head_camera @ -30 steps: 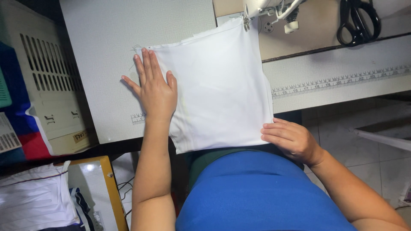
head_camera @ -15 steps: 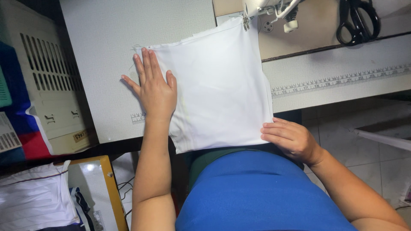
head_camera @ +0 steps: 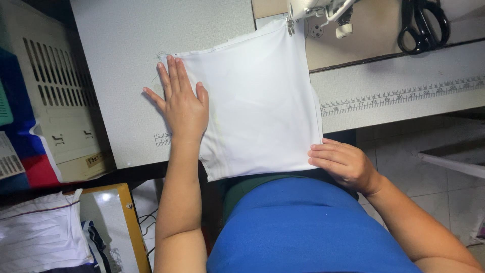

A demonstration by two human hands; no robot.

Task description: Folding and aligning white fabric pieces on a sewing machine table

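Cloth point(head_camera: 257, 96) corner toward needle, tilted

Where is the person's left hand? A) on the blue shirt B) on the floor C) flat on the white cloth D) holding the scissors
C: the left hand lies flat, fingers spread, on the left edge of the white cloth on the table.

Bright blue top over the torso, bare forearms, no sleeves showing, ringless fingers point(head_camera: 174, 76)
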